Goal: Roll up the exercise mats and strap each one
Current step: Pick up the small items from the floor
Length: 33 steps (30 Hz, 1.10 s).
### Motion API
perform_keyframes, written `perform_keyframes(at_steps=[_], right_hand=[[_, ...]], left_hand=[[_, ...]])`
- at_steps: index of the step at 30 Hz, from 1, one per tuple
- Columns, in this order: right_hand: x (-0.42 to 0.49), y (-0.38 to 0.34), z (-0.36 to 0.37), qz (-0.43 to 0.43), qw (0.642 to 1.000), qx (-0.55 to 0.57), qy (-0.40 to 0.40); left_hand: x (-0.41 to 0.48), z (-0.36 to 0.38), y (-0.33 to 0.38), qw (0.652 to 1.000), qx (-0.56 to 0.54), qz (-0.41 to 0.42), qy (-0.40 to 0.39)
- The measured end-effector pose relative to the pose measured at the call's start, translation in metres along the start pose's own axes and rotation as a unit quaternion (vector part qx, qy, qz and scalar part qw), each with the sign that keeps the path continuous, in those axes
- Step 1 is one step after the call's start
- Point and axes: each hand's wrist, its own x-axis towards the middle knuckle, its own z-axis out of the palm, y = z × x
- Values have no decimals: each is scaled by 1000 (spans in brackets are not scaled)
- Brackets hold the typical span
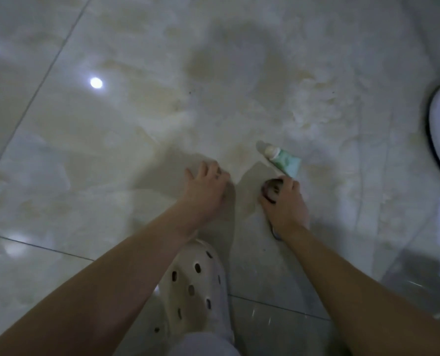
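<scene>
Mats: none in view; I cannot tell where they lie.
Right grip (285, 204): fingers curled round a dark bundle (271, 188), possibly a strap, with a thin tail trailing under my wrist.
Left grip (206, 186): fingers apart and loose, holding nothing, low over the floor (111, 150).
Handling: the bundle looks soft, light and floppy; best held by the whole coil.
Nearby: soft green tube (284, 160) with a white cap, just beyond the bundle; glossy tiles; perforated white clog (195, 286).
</scene>
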Motion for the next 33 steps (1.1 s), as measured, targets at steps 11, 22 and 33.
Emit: perform_keyframes(at_steps=[11,22,33], right_hand=[[-28,-65,1,-102,944,309,-51],[-43,26,21,29,993,-114,-18],[3,-11,-1,-40,994,-98,-14]], left_hand=[[7,-30,7,631,-752,-158,-103],[3,-21,-12,603,-763,-229,-49],[-5,-17,-12,622,-750,-225,23]])
